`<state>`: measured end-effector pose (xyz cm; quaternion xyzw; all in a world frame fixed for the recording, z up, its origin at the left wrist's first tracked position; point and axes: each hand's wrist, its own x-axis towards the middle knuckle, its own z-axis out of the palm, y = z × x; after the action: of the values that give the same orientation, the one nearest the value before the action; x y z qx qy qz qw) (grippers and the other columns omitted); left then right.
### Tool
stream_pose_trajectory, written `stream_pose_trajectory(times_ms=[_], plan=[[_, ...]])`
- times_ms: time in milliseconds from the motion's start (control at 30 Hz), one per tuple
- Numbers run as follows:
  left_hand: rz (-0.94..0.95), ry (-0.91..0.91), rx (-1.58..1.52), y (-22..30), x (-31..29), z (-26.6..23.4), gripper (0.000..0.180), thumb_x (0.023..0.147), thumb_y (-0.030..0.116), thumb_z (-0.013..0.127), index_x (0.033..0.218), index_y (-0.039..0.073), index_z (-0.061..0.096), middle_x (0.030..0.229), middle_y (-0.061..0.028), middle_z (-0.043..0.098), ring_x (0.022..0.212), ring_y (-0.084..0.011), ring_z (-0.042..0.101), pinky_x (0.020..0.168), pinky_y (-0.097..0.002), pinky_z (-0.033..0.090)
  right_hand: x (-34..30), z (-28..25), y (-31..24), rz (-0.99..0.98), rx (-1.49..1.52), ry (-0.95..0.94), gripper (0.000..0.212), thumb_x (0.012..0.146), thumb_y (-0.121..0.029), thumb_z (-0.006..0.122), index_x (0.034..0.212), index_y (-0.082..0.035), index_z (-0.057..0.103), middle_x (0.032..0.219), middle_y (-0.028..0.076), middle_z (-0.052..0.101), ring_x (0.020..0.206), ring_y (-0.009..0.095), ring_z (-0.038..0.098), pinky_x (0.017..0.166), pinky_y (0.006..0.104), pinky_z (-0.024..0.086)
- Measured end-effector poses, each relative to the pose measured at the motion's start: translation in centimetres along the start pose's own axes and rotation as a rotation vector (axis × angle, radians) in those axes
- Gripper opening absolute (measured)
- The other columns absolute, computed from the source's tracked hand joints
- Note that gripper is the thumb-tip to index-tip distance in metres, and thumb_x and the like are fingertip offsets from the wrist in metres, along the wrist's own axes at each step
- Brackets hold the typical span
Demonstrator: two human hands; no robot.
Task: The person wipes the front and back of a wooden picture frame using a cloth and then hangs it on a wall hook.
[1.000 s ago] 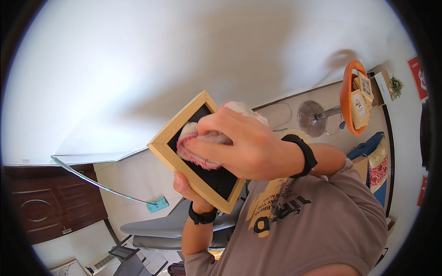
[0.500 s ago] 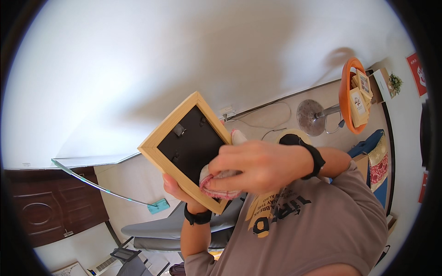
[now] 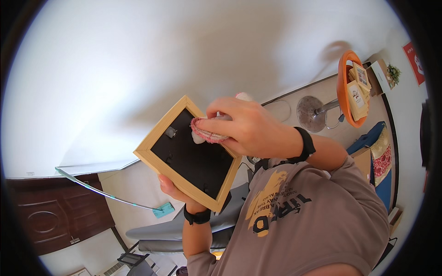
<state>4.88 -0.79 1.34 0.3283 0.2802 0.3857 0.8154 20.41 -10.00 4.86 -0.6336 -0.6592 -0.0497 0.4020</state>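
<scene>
A light wooden picture frame (image 3: 195, 158) is tilted in front of me with its black backing toward me. My left hand (image 3: 172, 189) grips its lower-left edge from beneath, the thumb side showing and the other fingers hidden behind it. In my right hand (image 3: 253, 126) is a bunched white cloth (image 3: 208, 136) with a pinkish-red edge, pinched between thumb and fingers. The cloth lies against the upper right part of the backing, near the wooden border. Small dark clips show on the backing, one with a grey tab (image 3: 171, 132).
At the right, an orange stool (image 3: 341, 89) with a metal base holds several small wooden frames (image 3: 357, 103). A flat mop (image 3: 163, 210) leans at the left near a dark brown door (image 3: 60, 218). The white wall (image 3: 138, 55) fills the far side; a long grey padded surface (image 3: 170, 230) lies below.
My right hand has moved the cloth up across the backing, from the lower right corner to the upper right part. The frame has shifted slightly left, still in my left hand.
</scene>
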Motion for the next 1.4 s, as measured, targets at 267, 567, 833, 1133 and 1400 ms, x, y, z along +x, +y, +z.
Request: stream_pose_trajectory(times_ms=[267,567,833,1133,1400], plan=[[0.1,-0.208,0.109,0.0,0.2,-1.8,0.072,0.086,0.058,0.03,0.131,0.003,0.036,0.129,-0.0138,0.046,0.113,-0.0278,0.048,0.097,-0.0414,0.038,-1.2,-0.5,-0.6,-0.15,0.448,-0.282,0.029,0.069,-0.004,0.065,0.095,-0.014,0.064,0.088,0.001,0.055,0.073,0.018,0.059,0.054,0.0311,0.046],[-0.009,-0.055,0.044,0.3,0.0,0.6,0.082,0.08,0.068,0.032,0.137,0.009,0.031,0.133,-0.0191,0.04,0.118,-0.04,0.042,0.095,-0.0502,0.038,-2.3,0.1,-2.8,-0.147,0.367,-0.202,0.02,0.071,-0.005,0.06,0.09,-0.01,0.063,0.088,0.004,0.053,0.077,0.02,0.056,0.056,0.0311,0.046],[0.064,-0.231,0.142,-0.4,0.1,-2.2,0.077,0.083,0.061,0.032,0.131,0.0,0.034,0.129,-0.0179,0.044,0.112,-0.0292,0.049,0.092,-0.0417,0.042,-3.2,-0.1,-0.3,0.008,0.13,-0.302,0.015,0.07,-0.008,0.064,0.084,-0.013,0.066,0.087,0.003,0.05,0.078,0.019,0.053,0.058,0.0324,0.044],[-0.182,-0.297,-0.024,-0.2,-1.3,1.2,0.08,0.078,0.064,0.037,0.137,0.011,0.031,0.134,-0.0164,0.039,0.121,-0.0316,0.042,0.1,-0.0471,0.037,-0.4,-1.4,-1.8,0.093,0.374,0.22,0.03,0.069,0.0,0.071,0.097,-0.007,0.065,0.088,0.009,0.057,0.073,0.022,0.058,0.065,0.0297,0.048],[-0.229,-0.324,0.075,-0.3,-2.0,1.2,0.09,0.07,0.058,0.05,0.137,0.004,0.026,0.133,-0.0151,0.038,0.121,-0.0285,0.042,0.102,-0.0402,0.034,0.8,1.6,-3.0,0.057,0.101,0.363,0.032,0.062,0.0,0.069,0.094,-0.004,0.066,0.086,0.008,0.055,0.065,0.019,0.056,0.053,0.0272,0.045]])
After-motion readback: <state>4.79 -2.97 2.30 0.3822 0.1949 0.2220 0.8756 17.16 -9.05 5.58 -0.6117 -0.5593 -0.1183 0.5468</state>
